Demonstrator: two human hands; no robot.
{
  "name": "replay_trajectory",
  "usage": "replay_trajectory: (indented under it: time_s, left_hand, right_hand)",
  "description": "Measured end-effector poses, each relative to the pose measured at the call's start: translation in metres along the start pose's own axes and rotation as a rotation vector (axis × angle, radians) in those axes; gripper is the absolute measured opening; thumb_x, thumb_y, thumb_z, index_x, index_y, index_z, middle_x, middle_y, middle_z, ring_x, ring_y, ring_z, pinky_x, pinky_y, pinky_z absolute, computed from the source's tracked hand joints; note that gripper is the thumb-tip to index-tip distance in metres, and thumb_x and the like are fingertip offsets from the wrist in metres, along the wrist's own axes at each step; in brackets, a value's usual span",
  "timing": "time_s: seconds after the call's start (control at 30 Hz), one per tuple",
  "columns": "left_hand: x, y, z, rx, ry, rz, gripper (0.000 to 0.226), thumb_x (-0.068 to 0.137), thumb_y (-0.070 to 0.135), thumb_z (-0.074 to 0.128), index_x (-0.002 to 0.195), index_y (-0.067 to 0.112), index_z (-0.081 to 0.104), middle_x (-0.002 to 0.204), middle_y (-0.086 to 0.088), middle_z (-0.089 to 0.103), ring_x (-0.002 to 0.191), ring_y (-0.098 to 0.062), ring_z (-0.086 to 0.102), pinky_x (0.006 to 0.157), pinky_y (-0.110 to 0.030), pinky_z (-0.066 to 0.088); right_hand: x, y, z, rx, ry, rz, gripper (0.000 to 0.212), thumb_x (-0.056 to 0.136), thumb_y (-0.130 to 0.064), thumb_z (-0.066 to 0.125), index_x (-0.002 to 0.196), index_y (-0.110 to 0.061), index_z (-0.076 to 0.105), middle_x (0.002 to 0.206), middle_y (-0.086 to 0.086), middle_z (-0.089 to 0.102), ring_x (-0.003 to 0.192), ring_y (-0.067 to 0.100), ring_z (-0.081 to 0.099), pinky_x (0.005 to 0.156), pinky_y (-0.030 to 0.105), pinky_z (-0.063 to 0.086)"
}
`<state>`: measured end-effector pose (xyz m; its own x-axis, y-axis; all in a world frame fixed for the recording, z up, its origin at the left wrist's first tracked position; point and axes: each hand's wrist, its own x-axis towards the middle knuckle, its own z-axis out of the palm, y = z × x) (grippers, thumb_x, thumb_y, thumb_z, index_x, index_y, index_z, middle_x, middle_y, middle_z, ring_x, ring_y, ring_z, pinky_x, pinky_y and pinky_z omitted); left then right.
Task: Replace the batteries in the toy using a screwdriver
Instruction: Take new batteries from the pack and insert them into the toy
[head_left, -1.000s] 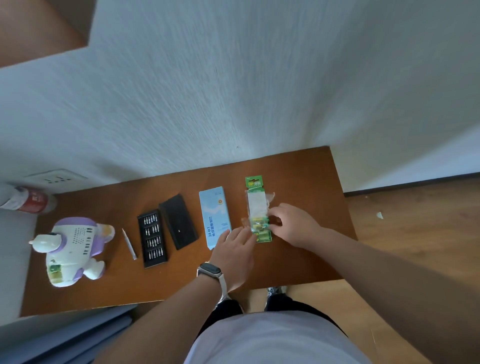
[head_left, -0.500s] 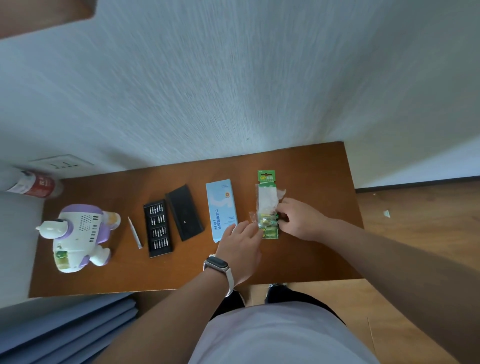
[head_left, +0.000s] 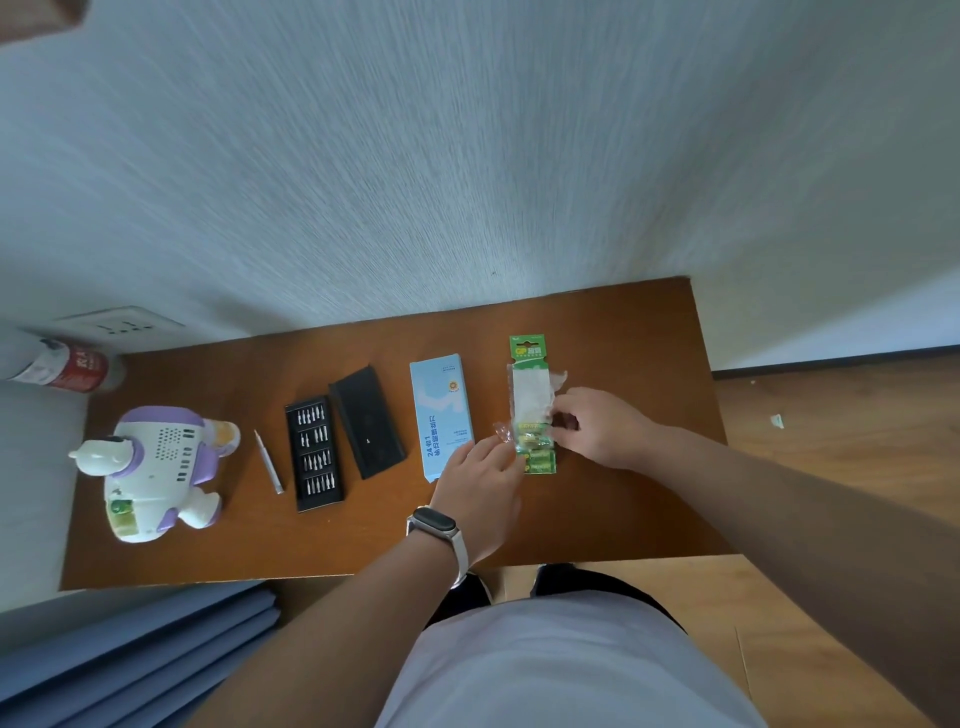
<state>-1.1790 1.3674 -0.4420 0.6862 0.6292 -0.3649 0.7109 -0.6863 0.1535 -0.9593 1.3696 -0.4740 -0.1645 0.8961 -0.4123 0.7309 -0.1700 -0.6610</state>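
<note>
A green battery blister pack (head_left: 530, 384) lies on the brown table (head_left: 623, 332), its clear plastic torn open. My right hand (head_left: 597, 426) pinches the pack's right edge at the batteries. My left hand (head_left: 480, 483), with a watch on the wrist, presses its fingertips on the pack's lower left edge. The white and purple toy (head_left: 156, 473) lies at the table's left end. A thin silver screwdriver (head_left: 269, 462) rests beside it, apart from both hands.
A black bit tray (head_left: 314, 452), its black lid (head_left: 368, 421) and a light blue box (head_left: 441, 415) lie between toy and pack. A red-labelled bottle (head_left: 57, 364) lies at the far left. A wall runs behind the table; wooden floor is to the right.
The camera view has shifted slightly. My right hand has slid a little up along the pack's right edge; my left hand stays at the lower left of the pack.
</note>
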Motion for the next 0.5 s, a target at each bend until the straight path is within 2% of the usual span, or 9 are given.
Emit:
replay_trajectory:
  time_s: [0.13,0.3,0.4,0.5]
  left_hand:
    - [0.000,0.000,0.000,0.003,-0.008,-0.006,0.037,0.097,0.028,0.062,0.133,0.020,0.061,0.139,-0.002,0.060,0.135,-0.028,0.049,0.116,-0.044,0.034]
    - [-0.001,-0.001,0.002,0.006,-0.025,0.004,0.040,0.098,0.028,0.060,0.137,0.020,0.056,0.143,-0.002,0.057,0.137,-0.028,0.047,0.116,-0.043,0.032]
    - [-0.002,-0.002,0.002,0.002,-0.026,0.005,0.042,0.100,0.028,0.056,0.141,0.020,0.052,0.147,-0.002,0.053,0.139,-0.028,0.043,0.117,-0.042,0.030]
    - [-0.002,-0.002,0.002,-0.002,-0.032,0.010,0.043,0.101,0.027,0.055,0.143,0.020,0.049,0.150,-0.001,0.050,0.141,-0.027,0.041,0.118,-0.042,0.030]
  right_hand:
    - [0.005,-0.001,-0.003,0.010,-0.035,0.021,0.015,0.091,-0.039,0.068,0.092,-0.030,0.057,0.082,-0.016,0.050,0.071,0.006,0.049,0.057,0.022,0.031]
    - [0.011,-0.010,-0.010,0.107,-0.144,0.022,0.018,0.084,-0.028,0.077,0.095,-0.023,0.064,0.094,-0.009,0.069,0.084,0.013,0.066,0.071,0.031,0.053]
    - [0.016,-0.012,-0.012,0.107,-0.166,0.034,0.014,0.086,-0.027,0.076,0.089,-0.025,0.062,0.095,-0.007,0.070,0.085,0.014,0.066,0.075,0.034,0.055]
    - [0.017,-0.008,-0.015,0.040,-0.123,0.026,0.009,0.090,-0.027,0.069,0.086,-0.024,0.062,0.090,-0.008,0.067,0.084,0.016,0.064,0.073,0.036,0.054]
